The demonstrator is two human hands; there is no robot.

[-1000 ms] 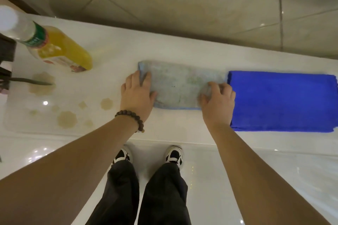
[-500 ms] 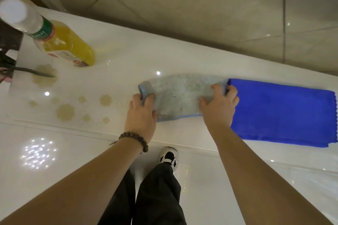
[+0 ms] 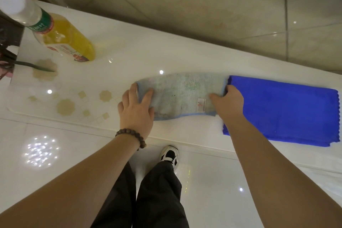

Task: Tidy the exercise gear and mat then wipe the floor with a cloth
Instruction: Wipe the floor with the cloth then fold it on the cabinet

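1. Pale blue cloth (image 3: 182,94), folded, stained, white label near its right end. Lies on the white counter (image 3: 129,46), held at both ends.
2. Left hand (image 3: 136,112): thumb on top of the cloth's left end, fingers curled over that edge, so it holds the cloth. Beaded bracelet (image 3: 132,135) at the wrist.
3. Right hand (image 3: 228,101): thumb on top of the cloth, fingers tucked round the right end, pinching it.
4. Royal blue cloth (image 3: 283,111), folded, lying just right of the right hand's grip and touching the pale cloth's end. Risk: the tucked fingers sit at the seam between the two cloths and may catch the blue edge, dragging it off the counter as the pale one lifts.
5. Bottle of yellow liquid (image 3: 63,40), white cap, green neck band, standing well left of the left hand's grip. Risk, judged small: a wide swing of the cloth leftward could tip it.
6. Patterned clear mat (image 3: 64,105) on the counter, just left of the left hand. Risk: a trailing cloth edge might shift it.
7. Glossy floor tile (image 3: 222,181) below the grips, one shoe (image 3: 169,155) close to the counter's foot. Risk: a folded cloth held by its ends can unfold and sag, and a damp corner dropped on the polished tile would make a slippery patch. Whether the cloth is wet cannot be told.
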